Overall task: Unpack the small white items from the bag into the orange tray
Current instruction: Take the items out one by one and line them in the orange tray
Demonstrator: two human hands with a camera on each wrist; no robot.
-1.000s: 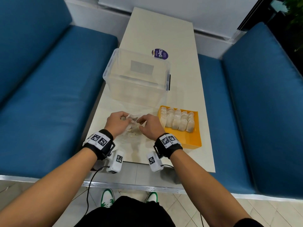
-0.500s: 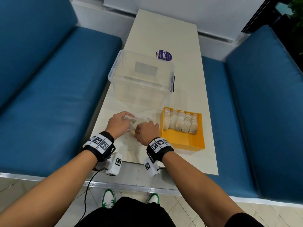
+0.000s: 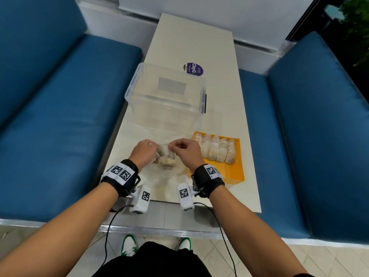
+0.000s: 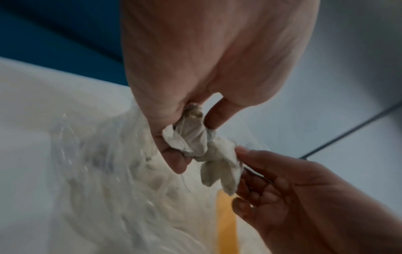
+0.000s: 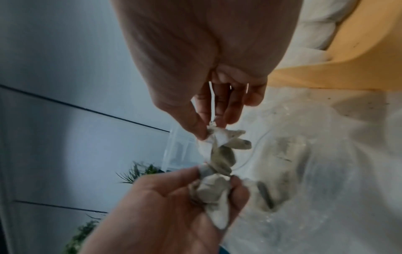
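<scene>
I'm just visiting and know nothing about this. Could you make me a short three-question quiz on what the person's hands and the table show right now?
1. True or false: the orange tray already holds white items.
2. What do the left hand and right hand hold between them? A) a lid B) a cluster of small white items C) a cable
3. Fill in: behind the hands stands a clear plastic ____.

Key: 1 true; 2 B; 3 box.

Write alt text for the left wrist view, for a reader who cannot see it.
Seen from the wrist, the left hand grips a bunch of small white items while the right hand pinches its other end. Below lies a clear plastic bag, with a strip of the orange tray beside it.
</scene>
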